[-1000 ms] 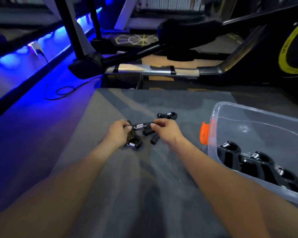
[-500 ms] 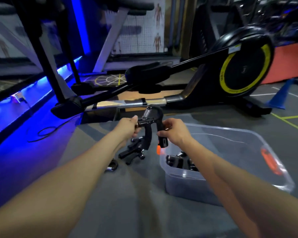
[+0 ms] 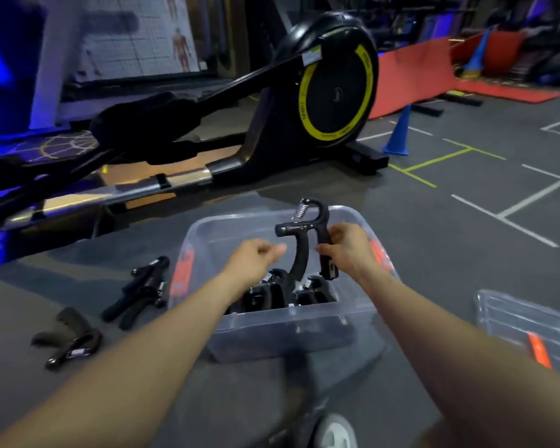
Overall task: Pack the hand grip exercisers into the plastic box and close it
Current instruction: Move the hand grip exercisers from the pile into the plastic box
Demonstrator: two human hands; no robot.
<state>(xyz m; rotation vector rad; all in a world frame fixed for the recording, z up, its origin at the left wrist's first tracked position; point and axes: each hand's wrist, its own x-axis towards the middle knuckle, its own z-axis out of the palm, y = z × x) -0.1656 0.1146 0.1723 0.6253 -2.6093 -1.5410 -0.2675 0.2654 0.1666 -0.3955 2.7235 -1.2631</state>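
My right hand [image 3: 346, 250] holds one handle of a black hand grip exerciser [image 3: 304, 234], upright with its spring on top, above the clear plastic box [image 3: 278, 331]. My left hand [image 3: 256, 258] is just left of the exerciser, fingers loosely curled and holding nothing. Inside the box, other black exercisers [image 3: 278, 294] lie side by side. Two more exercisers rest on the grey mat to the left of the box, one near it [image 3: 139, 292] and one farther left [image 3: 67, 337]. The clear lid [image 3: 527, 324] with an orange latch lies to the right of the box.
A black and yellow elliptical trainer [image 3: 333, 95] stands behind the box, its rail running left. A blue cone [image 3: 398, 132] and red mats [image 3: 411, 72] lie farther back on the lined floor. A grey wheel [image 3: 335, 431] shows at the bottom edge.
Both hands lifted the exerciser off the mat and carried it right, over the box. My left hand has let go; only my right hand holds it now.
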